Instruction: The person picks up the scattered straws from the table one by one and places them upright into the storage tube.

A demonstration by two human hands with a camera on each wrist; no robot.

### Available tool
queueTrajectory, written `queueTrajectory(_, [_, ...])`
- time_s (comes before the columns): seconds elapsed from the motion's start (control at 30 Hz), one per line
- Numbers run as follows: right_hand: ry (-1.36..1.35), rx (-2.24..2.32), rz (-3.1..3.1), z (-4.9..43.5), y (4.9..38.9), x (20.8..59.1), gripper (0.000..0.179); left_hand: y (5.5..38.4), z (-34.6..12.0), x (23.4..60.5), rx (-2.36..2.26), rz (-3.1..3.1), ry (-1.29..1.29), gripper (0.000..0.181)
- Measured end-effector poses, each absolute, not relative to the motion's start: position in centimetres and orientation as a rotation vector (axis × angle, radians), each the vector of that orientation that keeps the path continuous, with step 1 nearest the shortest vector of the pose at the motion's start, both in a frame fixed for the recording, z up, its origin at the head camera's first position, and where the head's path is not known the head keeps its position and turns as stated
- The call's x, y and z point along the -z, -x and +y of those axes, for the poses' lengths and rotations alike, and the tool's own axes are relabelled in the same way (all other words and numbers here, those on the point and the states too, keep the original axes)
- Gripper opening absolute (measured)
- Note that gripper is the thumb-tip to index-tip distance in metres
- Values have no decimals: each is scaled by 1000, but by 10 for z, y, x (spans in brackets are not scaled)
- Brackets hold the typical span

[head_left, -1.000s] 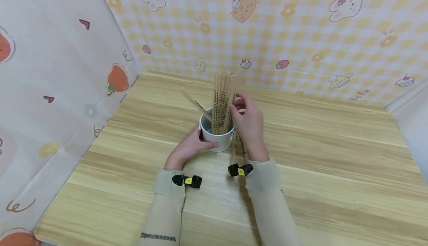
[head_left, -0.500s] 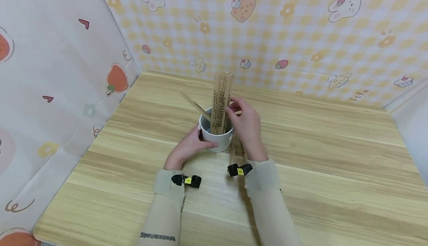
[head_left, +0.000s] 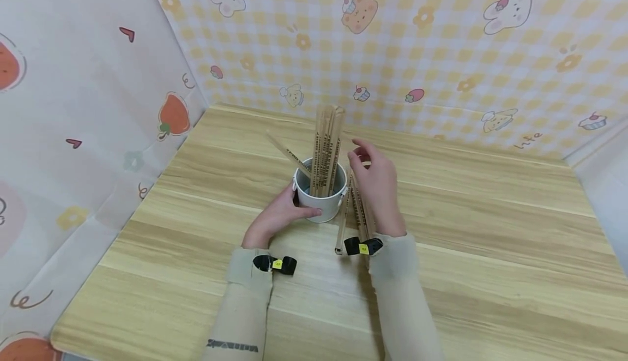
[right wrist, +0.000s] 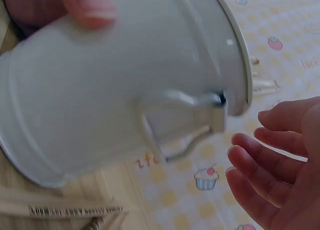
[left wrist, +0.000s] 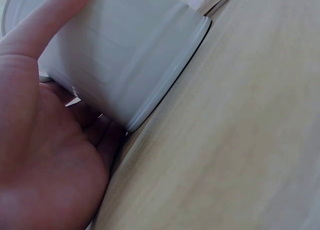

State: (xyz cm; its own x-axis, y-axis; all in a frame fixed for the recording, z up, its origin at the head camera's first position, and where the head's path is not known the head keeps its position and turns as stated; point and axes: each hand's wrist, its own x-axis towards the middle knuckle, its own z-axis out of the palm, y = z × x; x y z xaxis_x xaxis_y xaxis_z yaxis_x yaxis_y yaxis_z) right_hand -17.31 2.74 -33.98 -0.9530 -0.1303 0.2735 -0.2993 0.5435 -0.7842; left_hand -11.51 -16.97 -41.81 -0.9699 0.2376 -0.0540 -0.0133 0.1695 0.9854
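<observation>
A small white metal bucket [head_left: 319,207] stands on the table, holding a bundle of thin printed, wrapped sticks that look like disposable chopsticks [head_left: 324,143]. One stick [head_left: 287,154] leans out to the left, apart from the bundle. My left hand [head_left: 277,216] grips the bucket from the left, thumb across its front and the other fingers behind, as the left wrist view also shows. My right hand [head_left: 378,181] hovers to the right of the bundle, fingers loosely bent with nothing between them. In the right wrist view its fingertips are apart from the bucket's rim, above the side handle [right wrist: 175,125].
Several more wrapped sticks [head_left: 360,214] lie on the wooden table [head_left: 490,230] right of the bucket, partly hidden under my right wrist. A yellow checked cloth [head_left: 441,50] hangs along the back edge, and a white printed cloth [head_left: 98,94] on the left.
My right hand has let go of the upright bundle and drawn back to the right. More of the sticks on the table now show. The left hand stays on the bucket.
</observation>
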Motion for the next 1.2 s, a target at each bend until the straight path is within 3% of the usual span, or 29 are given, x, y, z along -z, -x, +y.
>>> queueTrajectory(0.53, [-176, -1378, -2826, 74, 184, 372, 37, 106, -166, 396, -1914, 2195, -218, 92])
queueTrajectory(0.9, [-322, -1255, -3156, 99, 184, 382, 48, 107, -166, 396, -1911, 2209, -231, 92])
queueTrajectory(1.2, [-270, -1180, -3237, 95, 182, 390, 47, 107, -166, 395, -1909, 2199, -218, 92])
